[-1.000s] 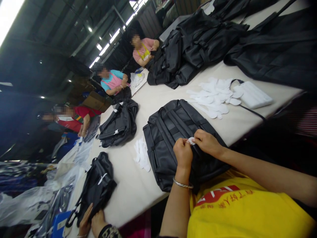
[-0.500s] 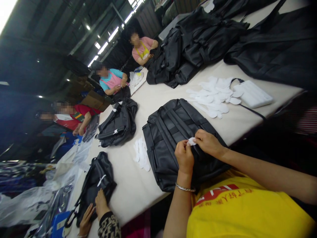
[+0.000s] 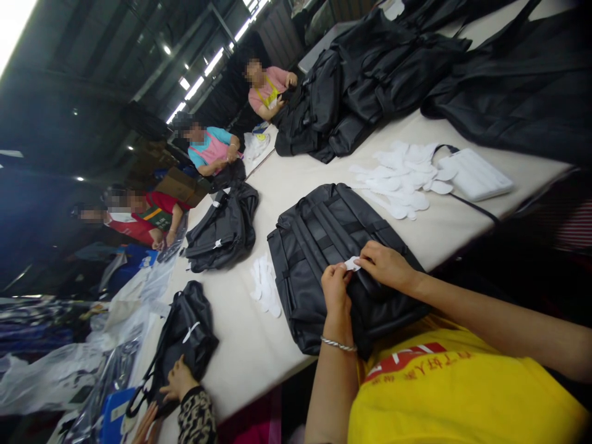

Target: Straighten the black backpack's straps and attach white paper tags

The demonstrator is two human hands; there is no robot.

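A black backpack (image 3: 319,308) lies flat in front of me, its shoulder straps and cross bands facing up. Over its near right part, my left hand (image 3: 335,287) and my right hand (image 3: 386,266) pinch a small white strip (image 3: 352,264) between them, one at each end. Both hands are closed at the fingertips. The strip's ends are hidden under the fingers, and I cannot tell whether it is fastened to the backpack. Loose white strips with rounded ends (image 3: 398,179) are heaped beyond the backpack, and a smaller group (image 3: 265,287) lies to its left.
A white block-like stack (image 3: 481,174) sits at the right. Black bags (image 3: 379,80) are piled at the back of the table. Left are two more black backpacks (image 3: 224,228), (image 3: 189,333); a co-worker's hand (image 3: 179,379) touches the nearer one. Several people work beyond.
My hands have shifted slightly left with the white strip, which shows more of its length. The co-worker's hands at lower left have moved apart on their backpack.
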